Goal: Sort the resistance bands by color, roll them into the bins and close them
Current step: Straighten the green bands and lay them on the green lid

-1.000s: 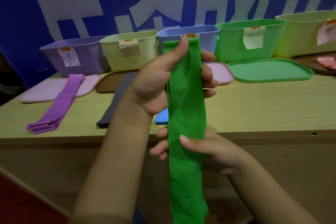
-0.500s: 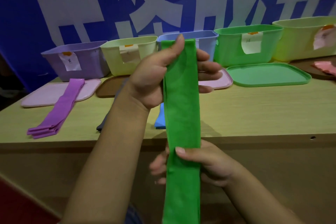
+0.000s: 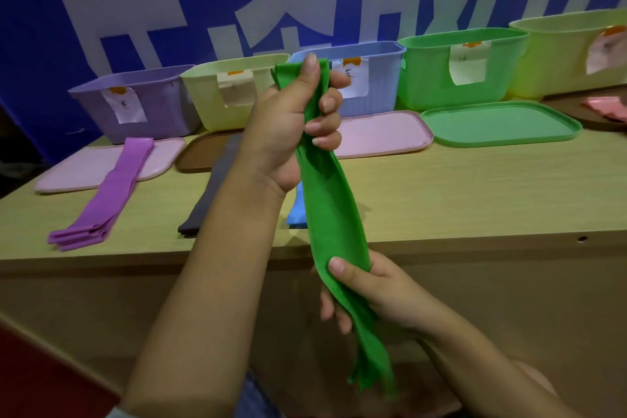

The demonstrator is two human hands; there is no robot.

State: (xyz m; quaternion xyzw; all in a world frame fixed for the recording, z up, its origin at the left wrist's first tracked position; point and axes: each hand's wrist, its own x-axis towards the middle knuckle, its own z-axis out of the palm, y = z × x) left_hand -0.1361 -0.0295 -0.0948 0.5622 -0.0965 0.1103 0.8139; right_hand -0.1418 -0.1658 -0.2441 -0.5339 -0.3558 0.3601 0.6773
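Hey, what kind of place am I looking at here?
Likely a staged sorting station, not a home: a wooden table set against a blue banner with large white characters, and a row of paper-labelled coloured bins, such as the green bin, their lids lying off.

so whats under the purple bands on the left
The far end of the purple bands lies on a pink lid; the near end rests on the wooden table. The lid surface directly beneath them is covered.
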